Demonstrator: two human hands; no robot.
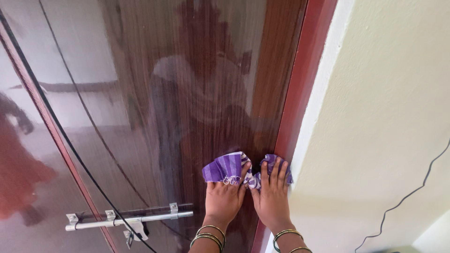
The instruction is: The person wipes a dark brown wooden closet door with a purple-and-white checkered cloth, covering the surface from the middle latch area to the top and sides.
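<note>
A purple and white striped cloth is pressed flat against a glossy dark brown wooden door, low on its right side. My left hand rests on the cloth's lower left part, fingers under the fabric. Beside it, my right hand lies on the cloth's right end, fingers spread, over the door's reddish edge. The two hands touch at the thumbs. Both wrists wear gold and green bangles.
A metal sliding bolt is fixed to the door at lower left. A black cable runs diagonally down the door. A cream wall stands to the right, with a thin black wire hanging across it. The door reflects a person.
</note>
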